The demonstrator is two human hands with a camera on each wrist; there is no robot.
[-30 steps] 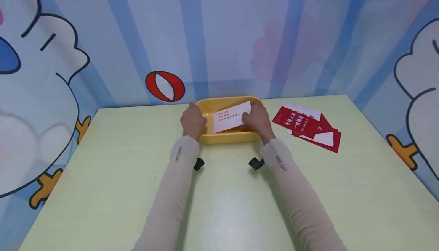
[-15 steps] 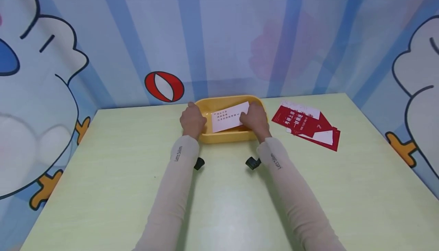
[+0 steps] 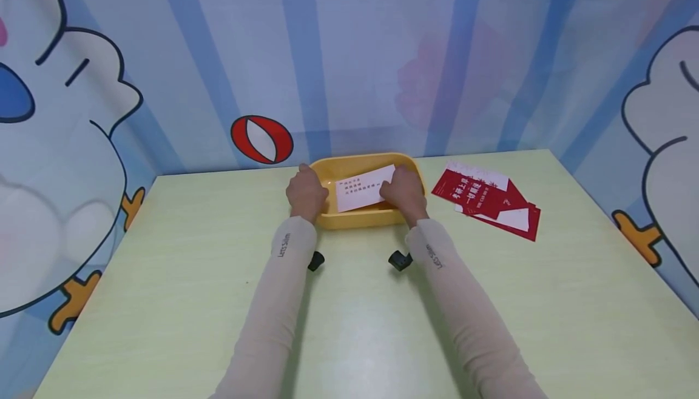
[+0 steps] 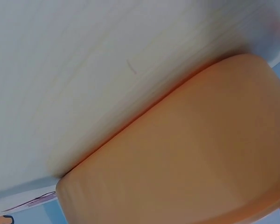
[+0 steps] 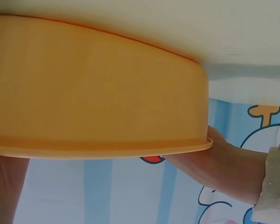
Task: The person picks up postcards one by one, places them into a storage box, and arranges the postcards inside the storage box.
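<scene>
A yellow plastic basin [image 3: 355,222] stands near the table's back edge. My left hand [image 3: 307,193] grips its left end at the rim. My right hand [image 3: 405,191] is over the basin's right part and pinches a white card [image 3: 357,189] with printed lines, thumb on top. The card lies slanted within the basin; what is beneath it is mostly hidden. In the left wrist view the basin's outer wall [image 4: 168,149] fills the lower right. The right wrist view shows the basin's side [image 5: 98,88], with my left hand [image 5: 214,156] at its far end.
A fanned pile of red and white cards [image 3: 475,193] lies on the table [image 3: 349,326] to the right of the basin. Behind the table's back edge rises a blue striped wall [image 3: 355,83] with cartoon prints. Dark wrist cameras [image 3: 400,260] hang under both sleeves.
My right hand has shifted slightly left with the white card, which sits a little further left in the basin. My left hand stays on the rim, and the red pile is unchanged.
</scene>
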